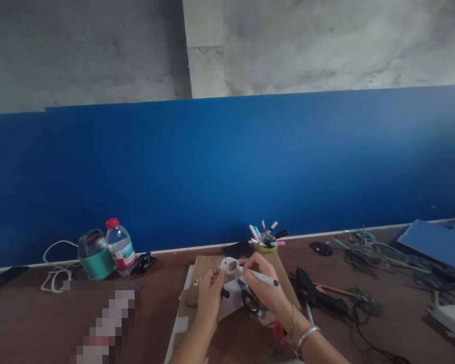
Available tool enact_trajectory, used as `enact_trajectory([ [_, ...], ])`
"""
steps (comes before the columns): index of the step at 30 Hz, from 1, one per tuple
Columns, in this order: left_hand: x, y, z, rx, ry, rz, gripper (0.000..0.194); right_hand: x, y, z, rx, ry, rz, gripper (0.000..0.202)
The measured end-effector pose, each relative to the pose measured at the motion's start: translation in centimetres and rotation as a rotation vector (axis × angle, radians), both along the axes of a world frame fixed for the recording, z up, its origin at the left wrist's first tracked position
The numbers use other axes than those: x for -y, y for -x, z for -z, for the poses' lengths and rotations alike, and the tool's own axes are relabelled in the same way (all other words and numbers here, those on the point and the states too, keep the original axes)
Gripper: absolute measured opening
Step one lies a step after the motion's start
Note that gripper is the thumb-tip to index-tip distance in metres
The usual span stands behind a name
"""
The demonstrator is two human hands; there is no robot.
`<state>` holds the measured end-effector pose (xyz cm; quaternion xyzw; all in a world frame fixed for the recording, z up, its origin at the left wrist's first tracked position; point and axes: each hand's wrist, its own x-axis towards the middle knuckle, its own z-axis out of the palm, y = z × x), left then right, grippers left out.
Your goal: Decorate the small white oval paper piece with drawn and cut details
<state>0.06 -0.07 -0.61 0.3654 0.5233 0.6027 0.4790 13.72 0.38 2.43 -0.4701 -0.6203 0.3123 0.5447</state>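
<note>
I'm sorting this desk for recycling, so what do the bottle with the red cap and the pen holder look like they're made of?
Bottle: probably clear, glossy plastic; it is see-through with soft highlights.
Pen holder: yellow-green, material uncertain; its small, blurred rim doesn't settle plastic, fabric or card.

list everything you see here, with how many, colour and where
bottle: 1, clear, red cap, back left
container: 1, teal and grey, left of bottle
pen cup: 1, yellow-green, back centre; pens uncountable
cut-out: 1, white, left fingers
marker: 1, white, dark end, right hand
scissors: 1, dark handles, below hands
glue gun: 1, black, right
cardboard: brown, around hands, pieces uncountable
wires: tangled, greenish, right
board: blue, far right
partition: 1, blue, behind
table: 1, brown
small items: some unclear
bracelets: 2, silver, right wrist
hands: left, right
</note>
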Motion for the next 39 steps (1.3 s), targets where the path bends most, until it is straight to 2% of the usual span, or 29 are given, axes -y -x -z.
enact_trajectory([
  [11, 0.3, 0.1, -0.4, 0.0, -0.004, -0.011, 0.034, 0.1, 0.1, -0.4, -0.03, 0.024, 0.039, 0.013],
  [20, 0.3, 0.0, -0.8, 0.03, 0.005, -0.038, 0.027, 0.2, 0.0, -0.7, -0.055, 0.023, -0.001, 0.014],
  [26, 0.3, -0.1, -0.5, 0.057, -0.031, -0.035, 0.028, 0.1, 0.1, -0.4, -0.084, 0.035, -0.018, 0.014],
  [32, 0.1, 0.1, -0.1, 0.015, -0.013, -0.015, 0.031, 0.7, -0.2, -1.3, -0.08, -0.039, 0.089, 0.015],
  [34, 0.0, 0.1, -0.1, -0.003, -0.012, -0.02, 0.031, 0.9, -0.5, -1.6, -0.085, -0.034, 0.105, 0.021],
  [36, 0.0, 0.1, 0.0, -0.004, -0.007, -0.027, 0.031, 0.7, -0.8, -1.3, -0.052, -0.034, 0.097, 0.024],
  [39, 0.0, 0.0, 0.1, 0.007, 0.017, -0.023, 0.033, -0.1, -1.0, 0.0, -0.018, -0.076, 0.058, 0.024],
])
